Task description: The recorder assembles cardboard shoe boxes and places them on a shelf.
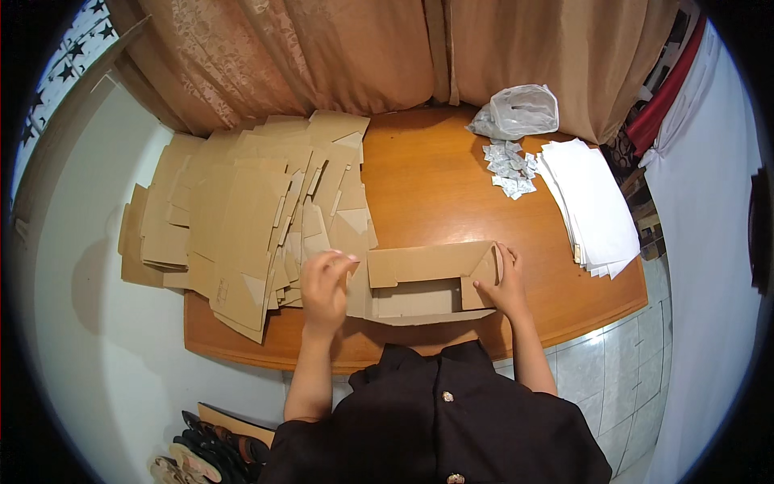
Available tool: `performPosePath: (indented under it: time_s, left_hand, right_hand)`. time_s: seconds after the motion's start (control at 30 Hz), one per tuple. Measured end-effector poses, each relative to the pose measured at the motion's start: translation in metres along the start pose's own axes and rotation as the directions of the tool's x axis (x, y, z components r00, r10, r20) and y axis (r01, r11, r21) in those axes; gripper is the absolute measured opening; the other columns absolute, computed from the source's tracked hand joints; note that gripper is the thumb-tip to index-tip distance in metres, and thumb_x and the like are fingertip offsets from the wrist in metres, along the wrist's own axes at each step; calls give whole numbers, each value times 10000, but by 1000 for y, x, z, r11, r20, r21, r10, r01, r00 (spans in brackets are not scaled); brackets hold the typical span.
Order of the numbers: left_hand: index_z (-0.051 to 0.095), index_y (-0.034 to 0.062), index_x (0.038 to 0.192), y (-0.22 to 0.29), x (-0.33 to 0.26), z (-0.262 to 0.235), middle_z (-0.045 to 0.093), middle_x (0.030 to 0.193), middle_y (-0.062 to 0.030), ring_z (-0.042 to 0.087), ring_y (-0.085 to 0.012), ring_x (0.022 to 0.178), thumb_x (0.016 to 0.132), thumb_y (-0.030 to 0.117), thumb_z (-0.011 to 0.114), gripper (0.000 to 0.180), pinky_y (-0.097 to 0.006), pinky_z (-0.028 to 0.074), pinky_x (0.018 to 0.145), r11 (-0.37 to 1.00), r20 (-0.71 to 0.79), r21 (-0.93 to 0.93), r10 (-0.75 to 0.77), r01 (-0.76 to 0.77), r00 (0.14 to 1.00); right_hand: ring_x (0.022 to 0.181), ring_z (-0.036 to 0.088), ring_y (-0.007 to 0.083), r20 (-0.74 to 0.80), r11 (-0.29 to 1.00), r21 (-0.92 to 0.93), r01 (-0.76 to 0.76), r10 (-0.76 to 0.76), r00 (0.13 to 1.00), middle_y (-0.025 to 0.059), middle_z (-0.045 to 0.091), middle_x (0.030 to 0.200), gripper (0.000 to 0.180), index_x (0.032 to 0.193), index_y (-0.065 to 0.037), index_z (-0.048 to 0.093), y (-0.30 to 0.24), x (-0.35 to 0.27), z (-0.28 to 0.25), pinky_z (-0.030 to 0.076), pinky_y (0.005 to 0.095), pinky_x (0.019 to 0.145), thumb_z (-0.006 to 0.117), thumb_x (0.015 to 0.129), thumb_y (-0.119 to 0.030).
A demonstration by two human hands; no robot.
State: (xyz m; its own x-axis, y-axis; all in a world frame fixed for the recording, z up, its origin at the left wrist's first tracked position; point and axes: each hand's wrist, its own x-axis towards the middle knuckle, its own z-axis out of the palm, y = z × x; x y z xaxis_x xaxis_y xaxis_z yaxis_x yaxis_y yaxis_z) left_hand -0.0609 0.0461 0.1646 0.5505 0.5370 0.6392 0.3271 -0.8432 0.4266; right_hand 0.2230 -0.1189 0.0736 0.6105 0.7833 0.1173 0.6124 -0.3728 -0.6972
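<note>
In front of me a partly folded brown cardboard box [427, 262] lies at the table's near edge, its top open and its inside bottom showing. My right hand [506, 284] grips the box's right end, thumb on the folded end flap and fingers round the outside. At the box's left end, my left hand [324, 289] is raised beside the side flap with its fingers curled in. Whether those fingertips pinch the flap or anything else is hard to make out.
Flattened cardboard boxes [234, 202] pile up on the left of the wooden table [419, 185]. Far right are a clear plastic bag [524, 111], small whitish packets [509, 165] and stacked white paper [592, 206]. Brown curtains [322, 56] hang behind; shoes [214, 448] lie at lower left.
</note>
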Motion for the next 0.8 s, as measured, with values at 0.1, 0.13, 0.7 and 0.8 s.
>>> performPosePath:
  time_s: [0.1, 0.13, 0.7, 0.8]
  left_hand:
    - [565, 42, 1105, -19, -9, 6, 526, 1101, -160, 492, -340, 1065, 775, -36, 503, 344, -424, 381, 928, 955, -66, -13, -297, 297, 953]
    - [514, 42, 1171, -23, -14, 10, 485, 1163, -168, 462, -335, 1109, 798, -19, 507, 378, -406, 363, 955, 931, -14, 5, -366, 366, 931]
    - [40, 40, 1428, -41, -59, 97, 291, 1385, -246, 307, -341, 1292, 725, 211, 740, 1007, -388, 272, 1056, 698, 496, -170, -549, 696, 672]
    - [43, 53, 1434, -56, -76, 106, 292, 1390, -234, 323, -332, 1283, 769, 202, 699, 946, -395, 280, 1048, 662, 462, -260, -554, 703, 693]
  right_hand:
    - [1170, 406, 403, 41, 999, -32, -41, 42, 998, 226, 332, 1308, 809, 1332, -125, 362, 1, -2, 3, 384, 444, 955, 774, 639, -190]
    - [1170, 406, 405, 52, 999, -19, -49, 49, 997, 225, 342, 1299, 786, 1334, -111, 357, 0, -2, 3, 373, 450, 963, 756, 662, -190]
    - [1153, 465, 281, 121, 837, 510, -199, 159, 980, 199, 400, 1293, 495, 1339, -4, 356, 32, -17, 24, 405, 373, 944, 482, 919, -234]
    - [1178, 441, 289, 50, 823, 558, -105, 93, 994, 187, 423, 1289, 517, 1326, -10, 385, 30, -22, 17, 348, 375, 987, 477, 915, -309]
